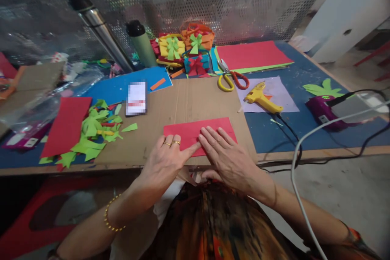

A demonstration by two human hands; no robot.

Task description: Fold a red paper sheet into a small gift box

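Note:
A rectangular sheet of red paper (pixel 195 131) lies flat on the brown cardboard near the table's front edge. My left hand (pixel 168 155), with two gold rings, is at the sheet's left end, its fingers curled down and its thumb stretched across the red surface. On the right part of the sheet, my right hand (pixel 224 155) rests palm down with fingers extended; its fingertips are close to my left thumb. Beyond the sheet, scissors (pixel 229 77) with one yellow and one red handle lie partly spread. To their right a yellow glue gun (pixel 264 98) rests on lilac paper (pixel 288 95).
Green paper scraps (pixel 94 126) and another red sheet (pixel 67 126) lie left. A phone (pixel 136 98) lies on the cardboard (pixel 195 93). Small paper baskets (pixel 171 46), a green bottle (pixel 142 44) and a steel flask (pixel 103 32) stand behind. A white cable (pixel 297 183) crosses the right side.

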